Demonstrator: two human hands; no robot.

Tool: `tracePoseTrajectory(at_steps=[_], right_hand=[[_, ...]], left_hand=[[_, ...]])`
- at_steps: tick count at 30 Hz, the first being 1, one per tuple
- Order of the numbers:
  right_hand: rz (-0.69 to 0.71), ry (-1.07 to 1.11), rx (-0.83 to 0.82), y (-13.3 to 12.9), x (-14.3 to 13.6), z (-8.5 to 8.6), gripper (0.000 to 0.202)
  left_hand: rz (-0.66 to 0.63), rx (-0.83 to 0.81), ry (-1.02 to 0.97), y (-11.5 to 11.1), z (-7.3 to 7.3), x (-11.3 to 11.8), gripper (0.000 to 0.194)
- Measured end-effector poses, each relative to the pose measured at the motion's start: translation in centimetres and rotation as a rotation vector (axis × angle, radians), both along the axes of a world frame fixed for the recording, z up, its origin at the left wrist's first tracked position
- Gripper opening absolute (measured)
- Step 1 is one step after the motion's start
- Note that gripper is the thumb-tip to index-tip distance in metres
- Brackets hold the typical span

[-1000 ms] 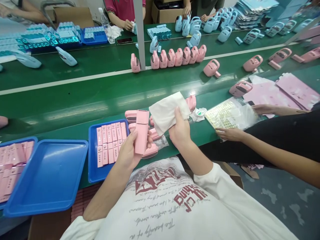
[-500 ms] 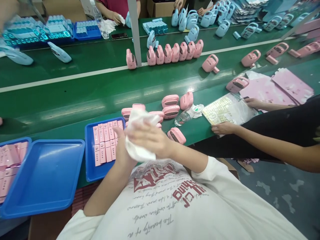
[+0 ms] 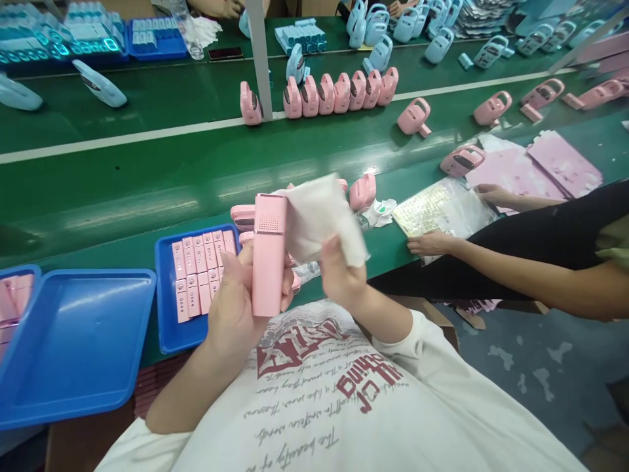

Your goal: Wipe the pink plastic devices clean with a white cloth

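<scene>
A pink rectangular device (image 3: 268,265) with a dotted speaker patch near its top stands upright in my left hand (image 3: 236,298), whose fingers wrap round it. My right hand (image 3: 343,272) pinches a white cloth (image 3: 319,219), which is spread out to the right of the device and slightly blurred. Behind the cloth, several pink handled cases (image 3: 363,191) rest on the green table, partly hidden. Left of my left hand, a blue tray (image 3: 164,334) holds two rows of pink devices (image 3: 193,298).
An empty blue tray (image 3: 81,341) lies at the left, beside another with pink pieces. Pink cases (image 3: 325,95) line the green belt (image 3: 171,170). A co-worker's hands (image 3: 432,243) hold a bagged yellowish sheet (image 3: 425,206) at the right. A metal post (image 3: 259,59) rises ahead.
The cloth has come away from between my hands and moved right with my right hand, uncovering the pink device in my left hand. The view has shifted slightly.
</scene>
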State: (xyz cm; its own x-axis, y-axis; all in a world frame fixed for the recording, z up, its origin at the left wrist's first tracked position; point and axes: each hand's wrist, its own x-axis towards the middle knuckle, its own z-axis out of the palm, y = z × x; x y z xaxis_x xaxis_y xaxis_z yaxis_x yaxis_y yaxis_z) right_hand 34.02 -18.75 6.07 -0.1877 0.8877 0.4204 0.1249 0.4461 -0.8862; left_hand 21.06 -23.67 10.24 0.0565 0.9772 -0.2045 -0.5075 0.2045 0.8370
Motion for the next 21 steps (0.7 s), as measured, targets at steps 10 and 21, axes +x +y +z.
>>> tracePoseTrajectory(at_steps=[10, 21], right_hand=[[-0.654, -0.311, -0.203, 6.0, 11.2, -4.3, 0.066], [-0.973, -0.871, -0.195, 10.5, 16.5, -8.4, 0.048]], left_hand=[[0.012, -0.049, 0.064, 1.6, -2.2, -1.1, 0.037], [-0.029, -0.114, 0.056, 2.3, -2.3, -0.4, 0.038]])
